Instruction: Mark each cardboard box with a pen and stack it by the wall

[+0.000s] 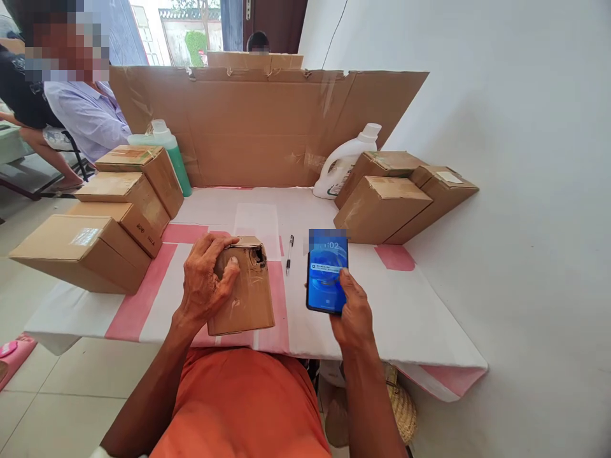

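My left hand (207, 277) grips a small cardboard box (248, 296) at its upper left, thumb across the face and fingers over the top edge. A ragged dark hole shows near the box's upper right corner. In my right hand (354, 305) is a smartphone (327, 280), held upright with its lit blue screen facing me and my thumb at the screen's right edge. Between the box and the phone a pen (289, 254) lies on the white and pink tablecloth (229, 216).
Cardboard boxes (128, 219) stand along the left side, beside a bottle of green liquid (177, 159). More boxes (391, 197) and a white jug (346, 162) are at the right, near the wall. A cardboard panel (258, 127) closes the back. A person (83, 111) sits beyond the left side.
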### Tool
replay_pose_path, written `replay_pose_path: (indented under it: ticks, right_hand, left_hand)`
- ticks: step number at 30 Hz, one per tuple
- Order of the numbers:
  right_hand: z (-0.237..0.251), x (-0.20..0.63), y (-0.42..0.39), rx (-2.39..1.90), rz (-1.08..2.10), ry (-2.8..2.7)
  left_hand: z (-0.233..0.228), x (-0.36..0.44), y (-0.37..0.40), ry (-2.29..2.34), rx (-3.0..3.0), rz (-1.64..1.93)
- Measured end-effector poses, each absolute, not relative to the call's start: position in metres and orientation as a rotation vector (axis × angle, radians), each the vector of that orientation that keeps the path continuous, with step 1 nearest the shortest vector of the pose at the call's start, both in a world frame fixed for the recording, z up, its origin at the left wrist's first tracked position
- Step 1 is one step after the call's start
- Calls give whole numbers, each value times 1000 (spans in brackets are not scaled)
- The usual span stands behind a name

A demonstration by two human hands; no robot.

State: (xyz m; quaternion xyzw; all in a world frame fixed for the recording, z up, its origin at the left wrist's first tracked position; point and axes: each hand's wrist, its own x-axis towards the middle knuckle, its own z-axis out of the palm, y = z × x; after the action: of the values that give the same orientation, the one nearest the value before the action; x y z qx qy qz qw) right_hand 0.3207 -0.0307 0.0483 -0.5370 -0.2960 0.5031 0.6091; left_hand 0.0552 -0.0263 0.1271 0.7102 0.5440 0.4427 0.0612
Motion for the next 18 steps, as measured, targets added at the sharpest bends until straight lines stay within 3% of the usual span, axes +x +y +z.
replay_pose_path:
  ticks: [3, 7, 18]
  right_hand:
    - [4, 357, -8, -1717, 870, -969]
    - [-32, 384, -1, -1967, 716, -1054]
    - [-32, 387, -10, -2177, 408, -1206]
  left_hand:
    - [126, 55, -26, 1636, 2133, 1340]
    - [124, 54, -27, 1618, 2117, 1361]
    - [114, 41, -23, 1391, 1727, 1531]
